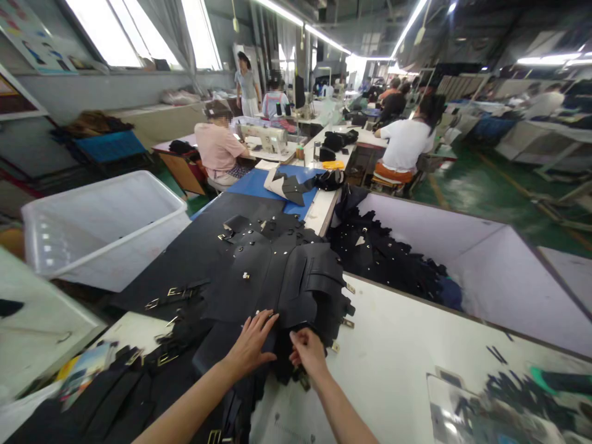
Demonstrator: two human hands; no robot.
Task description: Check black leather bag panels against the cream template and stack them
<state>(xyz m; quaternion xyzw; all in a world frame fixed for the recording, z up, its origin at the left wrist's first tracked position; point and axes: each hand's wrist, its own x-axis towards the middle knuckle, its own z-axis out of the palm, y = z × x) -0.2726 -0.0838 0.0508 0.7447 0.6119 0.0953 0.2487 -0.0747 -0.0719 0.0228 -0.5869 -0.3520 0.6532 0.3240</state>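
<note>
Black leather-like pieces (250, 253) with straps, gold buckles and small studs lie heaped on the table in front of me. My left hand (252, 339) rests flat on the near edge of the pile, fingers stretched out. Just to its right, my right hand (308, 353) has its fingers curled and pinched at the edge of a black piece (298, 311). What exactly sits between those fingertips is partly hidden. More black straps with gold buckles (169, 357) spread out at the lower left.
A white plastic bin (106, 228) stands at left. Right of the table, a pale-walled bin (485, 253) holds many black pieces. Small black strips (513, 388) and a green-and-black tool (562, 379) lie at lower right. Several people sit at sewing machines (266, 139) ahead.
</note>
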